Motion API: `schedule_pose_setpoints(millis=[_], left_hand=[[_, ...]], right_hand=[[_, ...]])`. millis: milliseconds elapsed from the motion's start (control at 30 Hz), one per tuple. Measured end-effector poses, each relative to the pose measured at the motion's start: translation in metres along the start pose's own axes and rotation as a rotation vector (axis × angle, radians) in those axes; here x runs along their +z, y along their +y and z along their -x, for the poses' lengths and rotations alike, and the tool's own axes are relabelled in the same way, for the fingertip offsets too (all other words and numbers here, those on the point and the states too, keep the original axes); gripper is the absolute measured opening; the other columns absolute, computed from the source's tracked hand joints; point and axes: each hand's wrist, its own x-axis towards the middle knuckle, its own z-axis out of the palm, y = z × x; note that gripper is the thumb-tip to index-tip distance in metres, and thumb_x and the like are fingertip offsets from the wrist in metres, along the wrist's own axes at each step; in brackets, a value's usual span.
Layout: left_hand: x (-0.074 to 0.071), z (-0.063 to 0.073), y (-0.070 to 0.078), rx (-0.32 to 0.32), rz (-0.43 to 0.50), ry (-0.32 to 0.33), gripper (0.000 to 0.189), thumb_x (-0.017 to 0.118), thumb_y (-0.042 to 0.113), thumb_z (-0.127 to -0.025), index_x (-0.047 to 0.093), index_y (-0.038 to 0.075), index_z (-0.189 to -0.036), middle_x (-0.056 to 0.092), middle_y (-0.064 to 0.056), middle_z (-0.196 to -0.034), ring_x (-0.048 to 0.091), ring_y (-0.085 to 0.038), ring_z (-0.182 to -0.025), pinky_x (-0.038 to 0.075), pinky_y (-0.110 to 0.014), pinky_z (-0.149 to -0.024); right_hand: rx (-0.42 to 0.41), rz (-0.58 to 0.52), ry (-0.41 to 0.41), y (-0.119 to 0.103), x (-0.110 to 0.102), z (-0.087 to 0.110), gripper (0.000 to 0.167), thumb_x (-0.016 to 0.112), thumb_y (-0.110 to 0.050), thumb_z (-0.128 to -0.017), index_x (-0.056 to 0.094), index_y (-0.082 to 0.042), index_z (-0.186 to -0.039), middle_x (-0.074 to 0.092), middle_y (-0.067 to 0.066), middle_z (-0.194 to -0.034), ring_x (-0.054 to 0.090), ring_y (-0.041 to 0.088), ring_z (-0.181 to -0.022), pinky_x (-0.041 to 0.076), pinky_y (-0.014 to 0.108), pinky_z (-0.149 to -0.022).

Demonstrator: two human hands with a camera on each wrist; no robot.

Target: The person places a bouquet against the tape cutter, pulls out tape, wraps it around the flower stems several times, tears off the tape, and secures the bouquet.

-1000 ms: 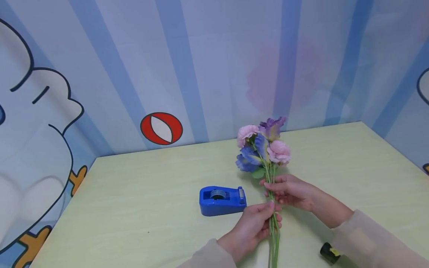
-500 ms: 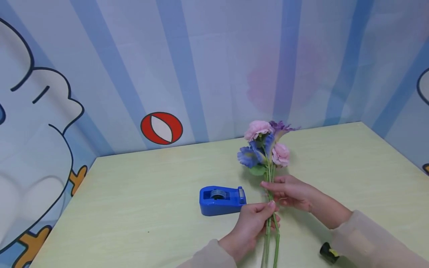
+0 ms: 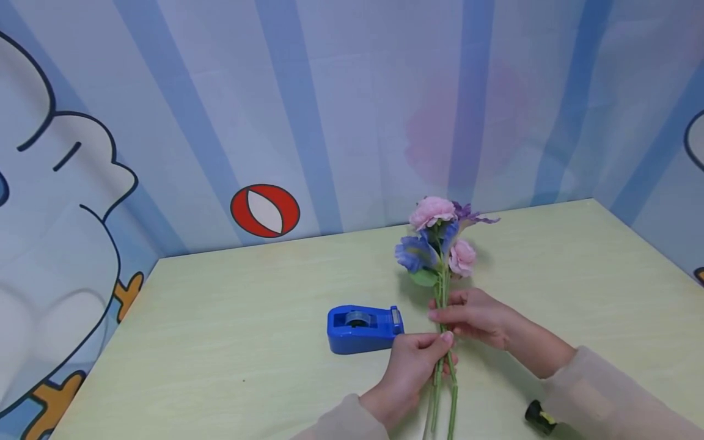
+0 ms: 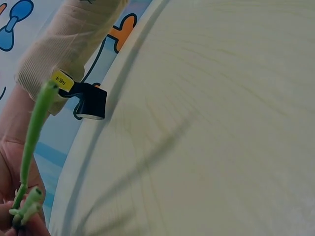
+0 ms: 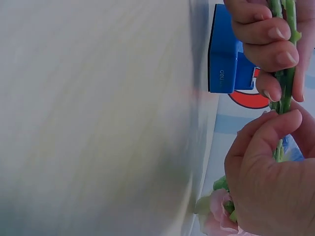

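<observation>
A bunch of artificial flowers stands over the table in the head view, with pink blooms (image 3: 432,212), a blue bloom (image 3: 415,252) and a purple one (image 3: 469,214). My left hand (image 3: 404,373) grips the green stems (image 3: 453,391) below the middle, thumb across them. Just above it, my right hand (image 3: 481,316) pinches the same stems under the blooms. Both sets of fingers show round the stems in the right wrist view, the left hand (image 5: 266,42) above the right hand (image 5: 270,177). Cut stem ends (image 4: 33,132) appear in the left wrist view.
A blue tape dispenser (image 3: 363,330) with a roll in it stands on the pale table (image 3: 220,342), left of the stems. A small black device with a yellow label (image 3: 541,417) is at the right sleeve. Behind the table hangs a striped blue backdrop (image 3: 357,122).
The blooms have turned and shifted a little right, the purple one tipping outward. The lower stem ends have spread apart. Both hands keep hold, almost in place.
</observation>
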Motion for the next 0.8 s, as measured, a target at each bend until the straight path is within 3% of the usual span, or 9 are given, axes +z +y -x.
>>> schedule_pose_setpoints(millis=[167, 267, 400, 533, 800], left_hand=[[0.0006, -0.0005, -0.0003, -0.002, -0.019, 0.024, 0.022, 0.066, 0.015, -0.086, 0.071, -0.004, -0.094, 0.066, -0.007, -0.066, 0.051, -0.005, -0.050, 0.044, -0.018, -0.051], [0.0007, -0.0006, -0.0013, 0.000, -0.041, 0.040, 0.022, 0.067, 0.018, -0.086, 0.072, -0.003, -0.093, 0.067, -0.008, -0.066, 0.052, -0.006, -0.050, 0.043, -0.018, -0.051], [0.0015, -0.0010, -0.0037, 0.000, -0.048, 0.060, 0.023, 0.068, 0.020, -0.086, 0.072, -0.002, -0.092, 0.067, -0.007, -0.066, 0.053, -0.006, -0.050, 0.043, -0.019, -0.052], [0.0026, -0.0006, -0.0048, -0.015, -0.025, 0.076, 0.023, 0.068, 0.021, -0.085, 0.072, -0.002, -0.088, 0.064, -0.003, -0.063, 0.053, -0.006, -0.051, 0.043, -0.020, -0.054], [0.0012, 0.0016, -0.0039, 0.003, -0.014, 0.067, 0.025, 0.067, 0.021, -0.086, 0.071, -0.004, -0.090, 0.064, -0.003, -0.062, 0.053, -0.005, -0.051, 0.042, -0.020, -0.056]], right_hand=[[-0.018, 0.044, 0.027, 0.0000, -0.0007, -0.0012, 0.018, 0.064, -0.009, -0.086, 0.062, 0.004, -0.097, 0.061, 0.002, -0.081, 0.057, 0.007, -0.067, 0.051, 0.020, -0.064], [-0.034, 0.082, 0.030, -0.0009, -0.0006, -0.0020, 0.021, 0.065, -0.010, -0.086, 0.061, 0.006, -0.099, 0.063, 0.003, -0.084, 0.060, 0.012, -0.077, 0.052, 0.024, -0.071], [-0.040, 0.080, 0.018, -0.0011, -0.0004, -0.0022, 0.027, 0.064, -0.008, -0.087, 0.055, 0.011, -0.105, 0.067, 0.002, -0.082, 0.062, 0.012, -0.079, 0.053, 0.025, -0.073], [-0.057, 0.040, -0.006, -0.0006, 0.0007, -0.0019, 0.023, 0.061, -0.003, -0.087, 0.054, 0.011, -0.103, 0.068, 0.001, -0.077, 0.063, 0.009, -0.076, 0.053, 0.025, -0.071], [-0.064, -0.002, -0.031, 0.0001, 0.0029, -0.0032, 0.042, 0.058, 0.001, -0.088, 0.041, 0.022, -0.120, 0.069, 0.001, -0.080, 0.065, 0.009, -0.079, 0.053, 0.026, -0.074]])
